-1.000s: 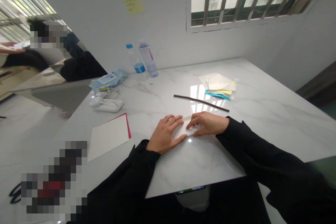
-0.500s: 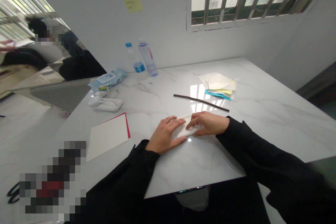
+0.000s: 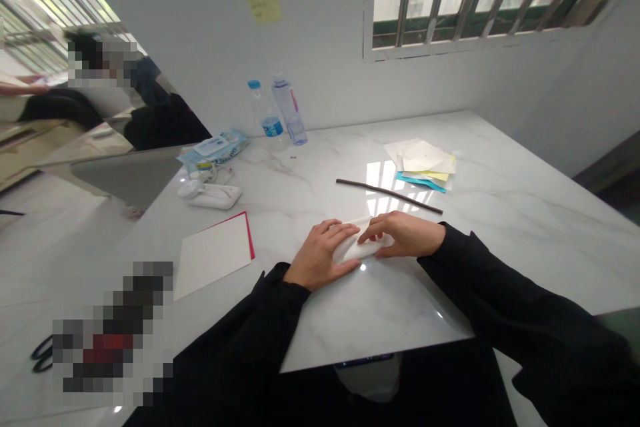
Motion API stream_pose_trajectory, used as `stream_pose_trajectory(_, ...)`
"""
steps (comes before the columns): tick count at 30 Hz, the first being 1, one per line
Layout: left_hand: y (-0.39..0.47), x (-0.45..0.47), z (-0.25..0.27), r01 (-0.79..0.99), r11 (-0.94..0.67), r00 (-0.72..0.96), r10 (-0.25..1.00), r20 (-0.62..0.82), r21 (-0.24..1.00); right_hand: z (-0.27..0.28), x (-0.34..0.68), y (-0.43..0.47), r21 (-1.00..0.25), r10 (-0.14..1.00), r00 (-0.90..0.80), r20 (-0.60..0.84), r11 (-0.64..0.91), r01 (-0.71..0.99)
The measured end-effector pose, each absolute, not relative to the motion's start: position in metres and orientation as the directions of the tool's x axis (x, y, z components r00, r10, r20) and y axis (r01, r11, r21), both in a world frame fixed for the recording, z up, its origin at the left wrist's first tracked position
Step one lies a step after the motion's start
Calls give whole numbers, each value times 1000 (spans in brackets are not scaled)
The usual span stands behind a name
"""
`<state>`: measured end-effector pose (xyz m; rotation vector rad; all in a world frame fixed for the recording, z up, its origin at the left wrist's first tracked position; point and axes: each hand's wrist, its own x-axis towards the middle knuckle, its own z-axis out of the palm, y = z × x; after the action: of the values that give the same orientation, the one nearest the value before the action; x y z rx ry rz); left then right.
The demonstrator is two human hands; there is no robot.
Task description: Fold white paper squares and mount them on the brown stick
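A narrow folded piece of white paper [image 3: 364, 248] lies on the table between my hands. My left hand [image 3: 327, 253] grips its left end, fingers over the far part and thumb along the near edge. From the other side my right hand [image 3: 403, 233] holds the right end, its bent index finger pressing on the top and its thumb at the near edge. The fingers hide both ends of the paper. Just beyond the hands lies a thin dark brown stick [image 3: 390, 192].
Loose paper sheets [image 3: 425, 157] are stacked at the back right. To the left lie a white sheet with a red edge [image 3: 215, 257], a white device [image 3: 215, 195] and a wipes pack [image 3: 215, 147]. Two bottles [image 3: 290, 113] stand by the wall. Black handles [image 3: 43, 353] show beside a blurred-out patch.
The whole view has shifted slightly, so things appear a little further right. Both hands keep nearly the same hold on the paper.
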<state>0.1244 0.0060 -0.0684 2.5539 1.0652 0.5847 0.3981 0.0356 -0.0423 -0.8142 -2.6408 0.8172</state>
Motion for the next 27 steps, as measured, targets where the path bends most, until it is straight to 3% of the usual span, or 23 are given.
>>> stream_pose_trajectory(27,7,123,-67,578,-687,658,711,247,440,-44,397,36,-574,600,-800,16,661,484)
